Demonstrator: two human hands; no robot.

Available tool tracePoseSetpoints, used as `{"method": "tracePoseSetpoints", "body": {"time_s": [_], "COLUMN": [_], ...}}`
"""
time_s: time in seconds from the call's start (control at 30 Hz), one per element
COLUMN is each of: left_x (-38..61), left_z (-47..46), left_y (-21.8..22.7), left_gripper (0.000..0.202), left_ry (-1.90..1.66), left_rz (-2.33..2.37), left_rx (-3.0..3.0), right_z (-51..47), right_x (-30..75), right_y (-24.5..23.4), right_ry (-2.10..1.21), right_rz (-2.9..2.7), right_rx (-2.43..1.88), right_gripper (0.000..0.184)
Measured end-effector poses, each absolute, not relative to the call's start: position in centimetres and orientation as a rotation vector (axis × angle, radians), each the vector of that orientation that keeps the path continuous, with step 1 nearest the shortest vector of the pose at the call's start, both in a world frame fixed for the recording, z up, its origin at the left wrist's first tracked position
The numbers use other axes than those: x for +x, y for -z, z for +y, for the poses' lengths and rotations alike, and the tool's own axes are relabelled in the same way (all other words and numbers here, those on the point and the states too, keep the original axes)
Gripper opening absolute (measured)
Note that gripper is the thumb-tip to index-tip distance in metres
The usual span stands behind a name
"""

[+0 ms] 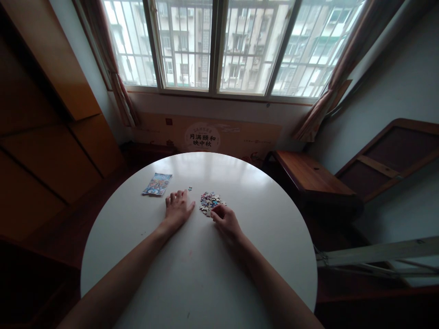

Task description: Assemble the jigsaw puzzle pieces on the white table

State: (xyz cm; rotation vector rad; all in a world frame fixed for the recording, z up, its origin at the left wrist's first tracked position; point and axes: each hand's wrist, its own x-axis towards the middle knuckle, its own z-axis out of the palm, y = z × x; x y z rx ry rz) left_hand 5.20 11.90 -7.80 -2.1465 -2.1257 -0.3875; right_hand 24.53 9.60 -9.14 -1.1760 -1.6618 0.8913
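A pile of small jigsaw puzzle pieces [210, 201] lies near the middle of the white round table [192, 283]. My right hand [226, 220] is at the pile's near right edge, thumb and forefinger pinched together on what looks like a puzzle piece. Left of the pile, my left hand [177, 209] rests on the tabletop with its fingers spread. A single greenish puzzle piece [190, 188] lies just beyond the left fingertips. Farther left is a colourful printed picture sheet [157, 184], lying flat.
A wooden bench [308, 171] stands beyond the table's right side, with a wood-framed panel [394, 160] leaning on the wall behind it. Wooden cabinets [44, 151] rise on the left. Barred windows [212, 45] face me, above a printed banner [233, 137].
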Motion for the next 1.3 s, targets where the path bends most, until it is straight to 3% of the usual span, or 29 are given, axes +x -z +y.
{"method": "tracePoseSetpoints", "body": {"time_s": [0.53,1.3], "left_x": [5.1,4.1], "left_z": [12.1,12.6], "left_y": [8.0,7.7], "left_gripper": [0.048,0.060], "left_ry": [0.418,0.318], "left_rz": [-2.077,-2.112], "left_rx": [-2.099,-2.184], "right_z": [9.8,9.6], "right_x": [24.6,24.4], "right_y": [9.5,8.9], "right_ry": [-0.884,-0.868], "right_rz": [-1.668,-1.694], "right_rx": [-1.188,-1.196], "right_gripper": [0.013,0.016]}}
